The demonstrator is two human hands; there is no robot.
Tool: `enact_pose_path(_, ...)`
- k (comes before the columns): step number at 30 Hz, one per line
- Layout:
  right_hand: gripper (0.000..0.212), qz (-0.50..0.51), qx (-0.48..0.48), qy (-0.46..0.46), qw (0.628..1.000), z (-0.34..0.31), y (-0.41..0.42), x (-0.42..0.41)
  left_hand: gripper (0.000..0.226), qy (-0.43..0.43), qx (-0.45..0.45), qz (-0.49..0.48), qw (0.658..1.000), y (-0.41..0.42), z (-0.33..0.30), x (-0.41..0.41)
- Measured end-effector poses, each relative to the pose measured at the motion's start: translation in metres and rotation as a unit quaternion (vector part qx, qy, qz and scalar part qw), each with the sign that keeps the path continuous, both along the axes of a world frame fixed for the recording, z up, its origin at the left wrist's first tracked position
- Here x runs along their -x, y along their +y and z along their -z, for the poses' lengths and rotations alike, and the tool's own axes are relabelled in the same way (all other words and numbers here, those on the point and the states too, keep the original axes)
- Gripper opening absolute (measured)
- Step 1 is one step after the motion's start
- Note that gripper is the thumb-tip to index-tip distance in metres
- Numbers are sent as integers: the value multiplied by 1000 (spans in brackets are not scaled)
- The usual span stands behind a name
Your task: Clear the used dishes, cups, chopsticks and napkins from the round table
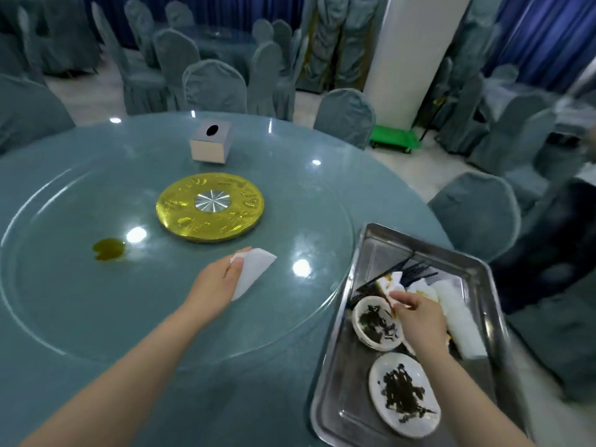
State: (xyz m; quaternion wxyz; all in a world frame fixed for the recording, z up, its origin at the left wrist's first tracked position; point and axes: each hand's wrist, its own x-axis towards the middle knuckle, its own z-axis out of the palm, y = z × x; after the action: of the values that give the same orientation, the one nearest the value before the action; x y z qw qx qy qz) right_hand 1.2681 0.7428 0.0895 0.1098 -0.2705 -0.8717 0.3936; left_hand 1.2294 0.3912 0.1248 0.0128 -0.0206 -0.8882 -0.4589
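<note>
While the left hand (222, 279) pinches a napkin (253, 272), the right hand (419, 317) pinches soiled paper (392, 283) over the tray (364, 259)

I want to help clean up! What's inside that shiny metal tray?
The silver metal tray holds two white dishes of dark scraps, black chopsticks and stained napkins. The right hand covers whatever lies beneath it.

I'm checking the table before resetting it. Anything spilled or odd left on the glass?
Yes. A yellow-brown puddle sits on the glass turntable, left of the gold centre disc. It looks like spilled sauce or oil. The left hand holds a white napkin nearby.
</note>
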Motion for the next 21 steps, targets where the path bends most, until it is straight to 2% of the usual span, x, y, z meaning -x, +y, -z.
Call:
enact_pose_path(3, 25, 57, -35, -14, 998, -3, 36, -16, 37, 9, -24, 34, 999, 31, -10, 11)
enact_pose_path(7, 28, 51, -31, -16, 998, -9, 51, -24, 33, 2, -46, 43, 998, 66, -18, 19)
enact_pose_path(10, 32, -33, 11, 10, 999, -21, 35, -19, 34, -7, -79, 45, 996, 88, -26, 22)
enact_pose_path(15, 73, -228, 81, -32, 970, -38, -29, 6, 33, -30, -127, 78, 988, 101, -32, 21)
enact_pose_path(17, 65, -279, 140, -45, 949, -34, -53, 18, 34, -28, -144, 71, 987, 98, -32, 22)
enact_pose_path(20, 23, -300, 184, -47, 935, -28, -82, 34, 33, -38, -171, 40, 984, 82, -26, 26)
enact_pose_path(21, 14, -298, 190, -43, 935, -27, -89, 37, 33, -46, -178, 35, 982, 76, -23, 26)
